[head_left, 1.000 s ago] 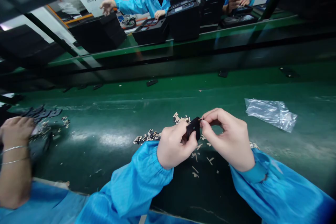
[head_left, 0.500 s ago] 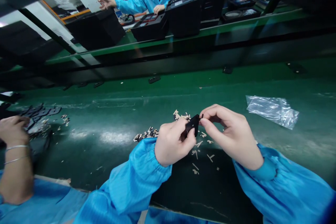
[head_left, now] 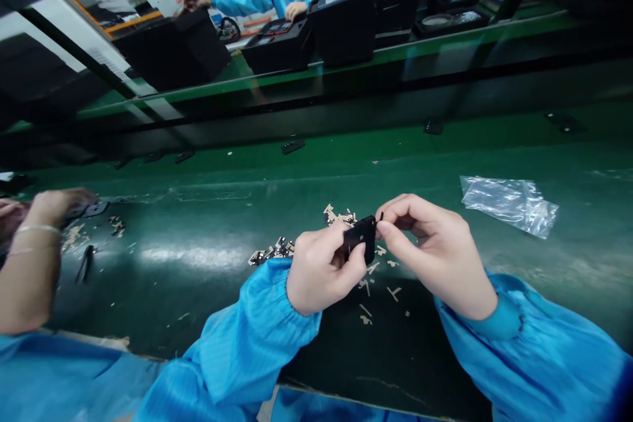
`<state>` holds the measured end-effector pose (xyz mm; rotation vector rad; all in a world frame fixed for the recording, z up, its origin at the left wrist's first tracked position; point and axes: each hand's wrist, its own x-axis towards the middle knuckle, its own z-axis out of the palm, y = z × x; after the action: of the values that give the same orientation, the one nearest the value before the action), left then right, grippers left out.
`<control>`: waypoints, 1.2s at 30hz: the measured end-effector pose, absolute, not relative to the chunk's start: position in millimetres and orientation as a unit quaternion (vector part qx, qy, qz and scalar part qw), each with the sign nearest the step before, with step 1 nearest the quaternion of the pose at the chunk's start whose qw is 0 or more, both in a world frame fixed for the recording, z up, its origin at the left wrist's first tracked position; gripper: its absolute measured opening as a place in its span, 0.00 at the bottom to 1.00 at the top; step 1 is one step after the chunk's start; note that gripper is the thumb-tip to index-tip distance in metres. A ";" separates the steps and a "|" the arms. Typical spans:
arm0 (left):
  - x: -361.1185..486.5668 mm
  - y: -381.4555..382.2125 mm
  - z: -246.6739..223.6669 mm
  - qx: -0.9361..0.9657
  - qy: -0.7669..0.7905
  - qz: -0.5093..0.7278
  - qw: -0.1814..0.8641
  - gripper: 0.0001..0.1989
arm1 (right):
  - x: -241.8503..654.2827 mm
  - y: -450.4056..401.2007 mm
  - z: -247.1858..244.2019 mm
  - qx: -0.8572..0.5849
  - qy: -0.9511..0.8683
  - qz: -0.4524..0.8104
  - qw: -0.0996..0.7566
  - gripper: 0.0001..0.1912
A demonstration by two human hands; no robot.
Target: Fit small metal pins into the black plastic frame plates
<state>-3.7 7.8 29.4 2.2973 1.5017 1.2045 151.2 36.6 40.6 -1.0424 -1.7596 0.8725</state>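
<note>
My left hand (head_left: 324, 267) is closed round a flat black plate (head_left: 361, 237) with rounded corners and small marks on its face, thumb in front, tilted up over the bench. My right hand (head_left: 435, 250) pinches a small dark strip (head_left: 381, 216) at the plate's upper right corner. Whether the strip touches the plate I cannot tell. Beneath and behind my hands lie loose beige slips (head_left: 394, 293). A heap of small black-and-beige parts (head_left: 271, 250) sits just left of my left hand, and a pile of beige slips (head_left: 336, 214) behind it.
A clear plastic bag (head_left: 509, 204) lies to the right on the green bench (head_left: 208, 297). Several black plates (head_left: 293, 146) rest along the back. At left, a co-worker's arm (head_left: 34, 264) reaches over more parts, near black tweezers (head_left: 86, 265). Black boxes (head_left: 341, 20) stand beyond the divider.
The black plate has turned so more of its face shows; my right hand keeps its pinch at the corner. The co-worker's hand at left has moved up and to the right.
</note>
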 end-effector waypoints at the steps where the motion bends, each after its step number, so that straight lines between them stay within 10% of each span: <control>1: -3.5 7.8 29.5 0.765 0.499 0.401 0.072 0.09 | 150.9 36.3 40.5 -0.423 -0.709 0.350 0.443 0.05; 36: -2.2 7.5 34.0 0.761 0.496 0.409 0.087 0.08 | 147.8 31.7 41.7 -0.445 -0.711 0.314 0.444 0.06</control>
<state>-2.2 7.5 34.0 2.2685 1.4763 1.2185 147.8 31.7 41.7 -1.1042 -1.7623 0.7795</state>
